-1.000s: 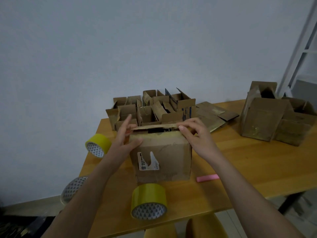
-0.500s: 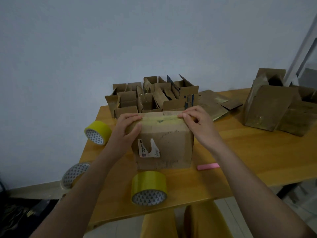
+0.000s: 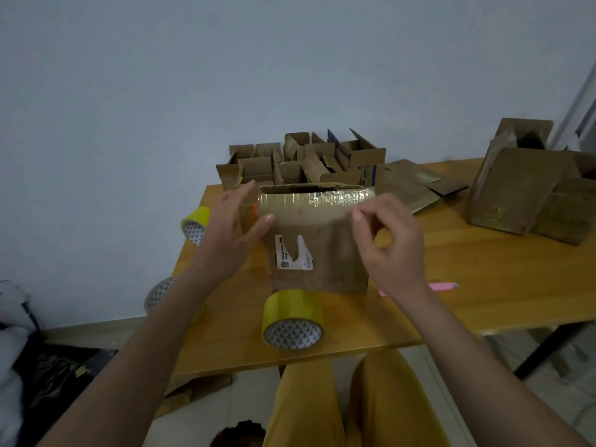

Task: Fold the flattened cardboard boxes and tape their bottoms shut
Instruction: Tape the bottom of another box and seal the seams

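Observation:
A folded cardboard box [image 3: 325, 253] with a torn white label stands on the wooden table [image 3: 483, 285] in front of me. A shiny strip of tape [image 3: 316, 198] runs along its upper front edge, and a dark gap shows behind that strip. My left hand [image 3: 232, 230] lies against the box's left side, fingers straight and thumb on the front face. My right hand [image 3: 390, 246] hovers in front of the box's right upper corner with loosely curled fingers that hold nothing. A yellow tape roll [image 3: 292, 317] lies just in front of the box.
Several folded open boxes [image 3: 306, 162] crowd the back of the table, with flattened ones [image 3: 416, 185] beside them and larger boxes [image 3: 529, 188] at the right. A second yellow roll [image 3: 195, 221] lies at the left edge, another roll [image 3: 158, 293] lower left. A pink cutter [image 3: 442, 286] lies behind my right wrist.
Both hands were pressing the tape along the box's top edge. Now the right hand has lifted off toward me and the left has slid to the box's left side.

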{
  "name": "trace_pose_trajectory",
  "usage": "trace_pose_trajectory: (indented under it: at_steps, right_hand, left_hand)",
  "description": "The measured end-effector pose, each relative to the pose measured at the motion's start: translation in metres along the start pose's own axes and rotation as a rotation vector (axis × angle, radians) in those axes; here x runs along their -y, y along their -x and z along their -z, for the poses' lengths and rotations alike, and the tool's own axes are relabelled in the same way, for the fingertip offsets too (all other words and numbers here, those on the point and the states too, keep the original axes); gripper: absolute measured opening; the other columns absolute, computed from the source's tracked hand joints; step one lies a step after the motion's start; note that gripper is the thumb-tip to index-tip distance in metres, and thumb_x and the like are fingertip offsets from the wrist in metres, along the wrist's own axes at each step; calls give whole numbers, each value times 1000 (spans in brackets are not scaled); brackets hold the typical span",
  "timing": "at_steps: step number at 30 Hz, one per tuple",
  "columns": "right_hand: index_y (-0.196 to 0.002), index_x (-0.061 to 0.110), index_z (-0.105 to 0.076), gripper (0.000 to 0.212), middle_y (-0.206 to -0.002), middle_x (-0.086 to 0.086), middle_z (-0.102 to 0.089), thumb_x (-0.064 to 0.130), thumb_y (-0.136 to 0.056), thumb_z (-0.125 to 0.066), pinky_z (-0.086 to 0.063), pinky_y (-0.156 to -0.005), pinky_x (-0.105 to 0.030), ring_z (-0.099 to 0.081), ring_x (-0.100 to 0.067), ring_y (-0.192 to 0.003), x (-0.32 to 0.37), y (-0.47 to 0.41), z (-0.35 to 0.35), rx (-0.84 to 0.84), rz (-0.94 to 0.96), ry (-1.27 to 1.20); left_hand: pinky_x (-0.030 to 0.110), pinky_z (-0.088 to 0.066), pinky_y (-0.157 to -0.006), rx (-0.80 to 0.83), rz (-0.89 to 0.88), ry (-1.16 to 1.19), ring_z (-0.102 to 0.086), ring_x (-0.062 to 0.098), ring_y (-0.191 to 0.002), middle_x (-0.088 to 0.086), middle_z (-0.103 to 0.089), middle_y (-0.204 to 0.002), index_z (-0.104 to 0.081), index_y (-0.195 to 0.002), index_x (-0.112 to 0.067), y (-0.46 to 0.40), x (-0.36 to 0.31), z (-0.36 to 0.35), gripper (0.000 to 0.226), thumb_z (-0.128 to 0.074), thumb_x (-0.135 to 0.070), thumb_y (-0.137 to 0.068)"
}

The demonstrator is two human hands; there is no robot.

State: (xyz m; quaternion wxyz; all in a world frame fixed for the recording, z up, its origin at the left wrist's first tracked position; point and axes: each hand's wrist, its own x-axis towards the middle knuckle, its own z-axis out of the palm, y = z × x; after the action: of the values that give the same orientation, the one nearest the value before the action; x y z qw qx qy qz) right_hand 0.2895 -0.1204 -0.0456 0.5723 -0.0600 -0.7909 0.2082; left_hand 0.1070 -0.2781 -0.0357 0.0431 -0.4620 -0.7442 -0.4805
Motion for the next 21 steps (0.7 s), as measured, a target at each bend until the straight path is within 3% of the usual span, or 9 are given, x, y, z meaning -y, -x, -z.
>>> trace_pose_trajectory:
  at_steps: [3,5,7,9,12,15,18,21]
  right_hand:
    - [-90,7,-70,19,-71,-4,-65,16,-94,-54,-46,-54,-25,-57,-13,-63,8,33,0,209,-69,-170]
    - [-92,12,-72,15,-71,0,-67,15,-95,-57,-48,-53,-28,-59,-14,-62,7,53,-2,312,-211,-225]
    - [-97,19,-72,18,-79,7,-69,8,-94,-59,-49,-60,-25,-61,-9,-71,2,66,-6,443,-400,-207]
    - [-108,24,-69,33,-90,15,-65,-1,-93,-54,-46,-62,-15,-58,6,-77,-3,79,-9,653,-560,-147]
    - [-129,22,-59,48,-96,15,-55,-6,-91,-52,-43,-64,-10,-53,8,-75,-8,97,-11,873,-692,-167]
    - [-135,26,-51,57,-118,12,-51,12,-85,-74,-46,-88,-16,-51,-4,-104,-7,98,-8,1002,-648,-232]
    - [-123,36,-53,55,-120,16,-55,28,-77,-82,-46,-96,-22,-53,-1,-111,-1,96,-10,983,-642,-290]
    - [-123,36,-53,49,-119,13,-61,28,-81,-78,-49,-95,-25,-57,1,-111,6,102,-10,832,-657,-340]
  left_hand:
    - [23,-50,-84,-92,44,43,-52,6,-99,1,-47,-117,-51,-119,-19,34,7,0,55,-62,-50,-75]
    - [23,-51,-82,55,100,74,-54,4,-99,-1,-54,-111,-53,-110,-25,59,15,-5,46,-73,-42,-72]
    - [24,-51,-86,325,201,61,-55,5,-106,-8,-55,-115,-54,-118,-32,79,23,-12,56,-81,-34,-69]
    - [19,-51,-83,498,302,49,-55,1,-106,-14,-54,-118,-48,-131,-33,94,30,-18,72,-83,-37,-68]
    - [18,-51,-90,528,344,109,-57,-5,-107,-21,-57,-119,-45,-136,-31,104,40,-21,71,-80,-33,-74]
    - [18,-49,-93,497,315,99,-56,-10,-108,-22,-60,-120,-51,-134,-28,108,41,-22,57,-74,-30,-82]
    - [14,-51,-87,398,340,258,-56,-14,-105,-19,-60,-118,-53,-125,-32,113,24,-25,43,-66,-30,-85]
    - [33,-57,-89,344,349,449,-61,11,-113,-5,-59,-125,-53,-123,-35,114,9,-29,44,-64,-31,-81]
